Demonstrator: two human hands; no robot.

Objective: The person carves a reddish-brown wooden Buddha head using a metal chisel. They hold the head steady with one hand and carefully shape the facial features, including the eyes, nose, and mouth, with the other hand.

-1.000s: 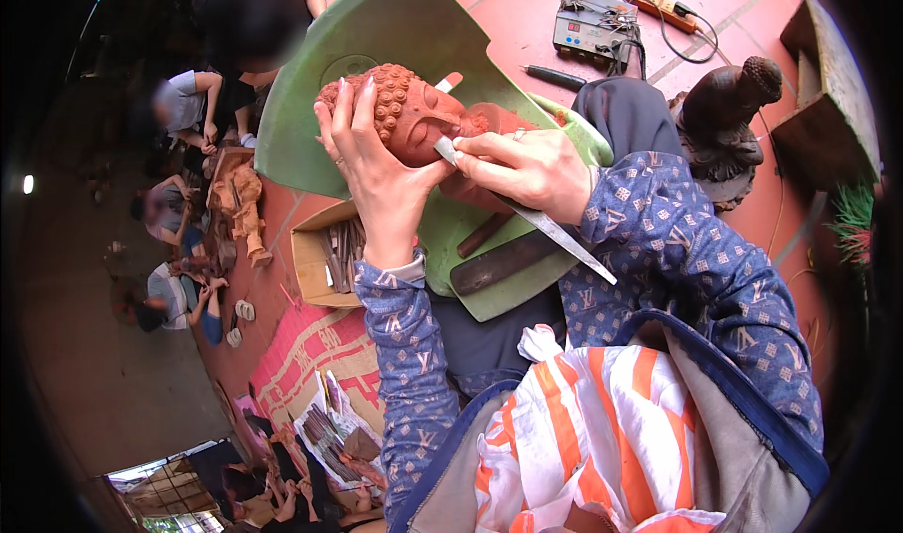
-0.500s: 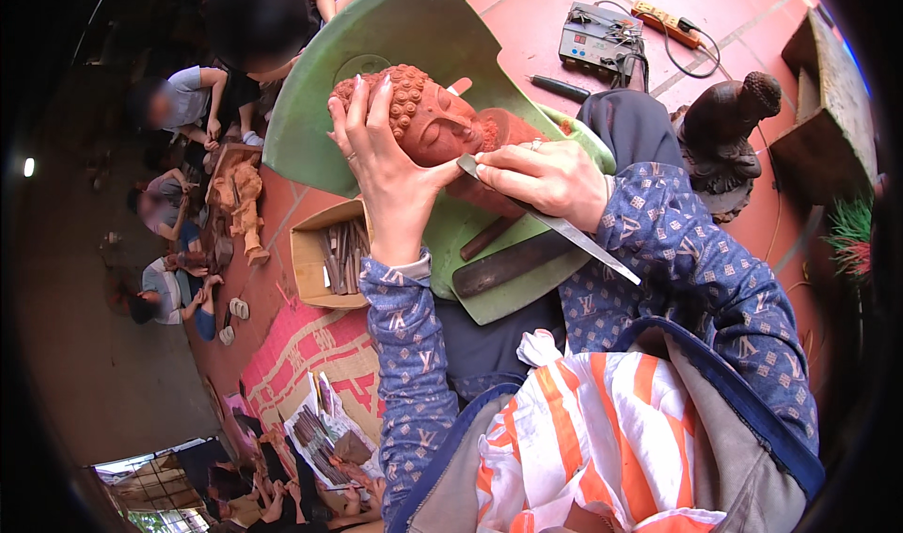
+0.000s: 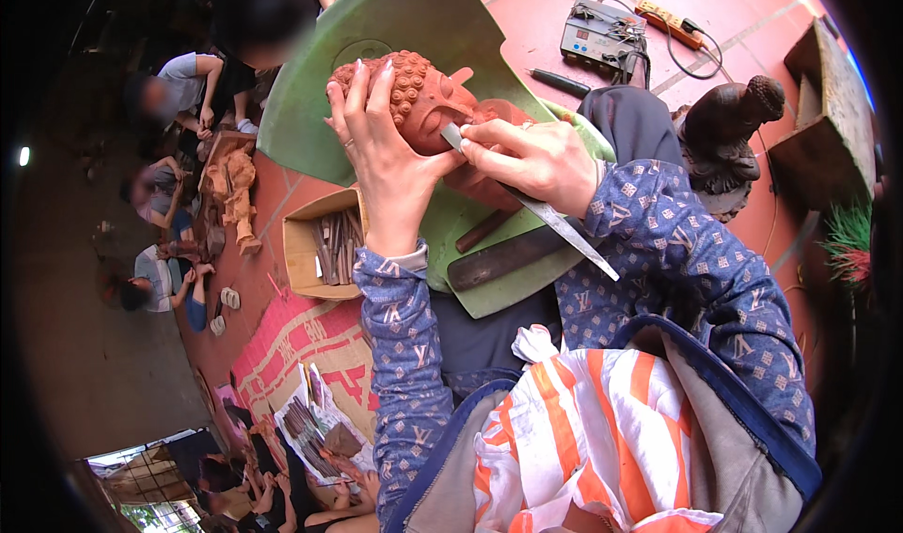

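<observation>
A reddish-brown carved Buddha head (image 3: 428, 110) with curled hair lies tilted over a green plastic tub-like piece (image 3: 310, 124). My left hand (image 3: 381, 157) grips it, fingers spread over the curls and thumb along the lower side of the face. My right hand (image 3: 536, 161) is closed around a long, flat, grey metal file (image 3: 569, 234). The file's near end slants down toward my lap, and its other end touches or nearly touches the face beside my left thumb. A dark wooden block (image 3: 503, 258) and a thin brown stick (image 3: 484, 232) lie below my hands on the green plastic.
On the left stands a cardboard box (image 3: 299, 251) of narrow tools. Beyond it are a carved wooden figure (image 3: 231, 190) and several seated people. To the right are a control box (image 3: 597, 36), a power strip (image 3: 670, 22), a dark seated statue (image 3: 720, 143) and a wooden crate (image 3: 828, 119).
The file end has moved up and left from the edge of the head onto the face, my right hand with it. The head has turned slightly under my left hand.
</observation>
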